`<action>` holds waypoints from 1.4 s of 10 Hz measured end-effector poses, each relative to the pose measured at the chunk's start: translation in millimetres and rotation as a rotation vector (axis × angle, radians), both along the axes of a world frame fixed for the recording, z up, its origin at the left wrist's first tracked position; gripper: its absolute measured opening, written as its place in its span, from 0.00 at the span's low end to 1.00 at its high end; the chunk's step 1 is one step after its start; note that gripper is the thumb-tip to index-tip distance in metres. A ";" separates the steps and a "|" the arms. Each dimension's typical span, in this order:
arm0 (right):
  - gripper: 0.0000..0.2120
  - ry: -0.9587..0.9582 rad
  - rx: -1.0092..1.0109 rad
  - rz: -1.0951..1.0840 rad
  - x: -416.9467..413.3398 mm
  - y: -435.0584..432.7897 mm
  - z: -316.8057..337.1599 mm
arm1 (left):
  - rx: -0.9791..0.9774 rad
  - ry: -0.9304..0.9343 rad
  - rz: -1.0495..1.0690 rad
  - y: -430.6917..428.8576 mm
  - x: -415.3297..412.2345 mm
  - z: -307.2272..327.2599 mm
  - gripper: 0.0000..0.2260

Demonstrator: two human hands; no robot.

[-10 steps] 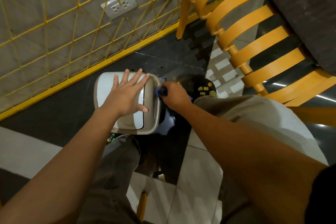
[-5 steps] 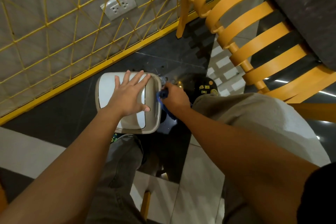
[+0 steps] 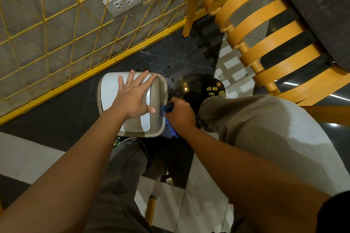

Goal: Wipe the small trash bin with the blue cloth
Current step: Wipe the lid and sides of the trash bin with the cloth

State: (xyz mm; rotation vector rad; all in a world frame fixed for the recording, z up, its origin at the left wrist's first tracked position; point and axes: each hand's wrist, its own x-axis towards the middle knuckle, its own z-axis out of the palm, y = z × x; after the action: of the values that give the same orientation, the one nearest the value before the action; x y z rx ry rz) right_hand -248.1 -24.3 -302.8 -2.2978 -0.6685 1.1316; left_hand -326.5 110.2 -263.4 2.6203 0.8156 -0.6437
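The small trash bin (image 3: 157, 89), beige with a white swing lid, stands on the dark floor between my knees, seen from above. My left hand (image 3: 133, 97) lies flat on its lid with fingers spread. My right hand (image 3: 180, 113) is closed around the blue cloth (image 3: 170, 126) and presses it against the bin's right side, below the rim. Only a strip of cloth shows under the fist; the bin's side walls are hidden.
A yellow wire grid with a wall socket (image 3: 123, 3) runs behind the bin. A yellow slatted chair (image 3: 265, 47) stands at the right under a dark table (image 3: 318, 5). My shoe (image 3: 212, 87) and trouser legs flank the bin.
My right hand with the cloth has slid along the bin's right side toward me, from the far corner to the middle. The left hand stays flat on the lid.
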 end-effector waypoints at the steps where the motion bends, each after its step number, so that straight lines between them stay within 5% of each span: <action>1: 0.10 0.006 -0.046 -0.035 13.4 18.2 -0.7 | 0.006 -0.002 -0.007 -0.1 -0.1 -0.8 0.46; 4: 0.11 0.017 0.000 -0.093 33.4 42.7 -1.5 | 0.006 -0.002 0.017 -0.7 0.3 2.3 0.45; 5: 0.10 0.160 0.018 -0.181 22.0 23.1 -6.1 | -0.008 -0.003 0.023 -0.3 -0.5 3.7 0.45; 7: 0.12 0.769 0.003 -0.725 10.7 3.7 -8.7 | -0.023 0.005 0.030 -1.2 1.6 7.4 0.44; 12: 0.23 0.868 -0.166 -0.760 -23.5 -16.2 -26.4 | 0.006 -0.023 0.037 -0.7 -2.3 1.3 0.45; 14: 0.19 0.787 -0.017 -0.752 -3.6 6.4 -23.1 | -0.014 -0.008 0.041 -1.8 -0.3 4.9 0.45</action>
State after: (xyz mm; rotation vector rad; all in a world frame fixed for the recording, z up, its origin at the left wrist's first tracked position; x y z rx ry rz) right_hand -251.7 -17.9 -325.9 -1.6237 0.4633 1.4488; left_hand -326.8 108.4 -258.5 2.5849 0.8564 -0.6260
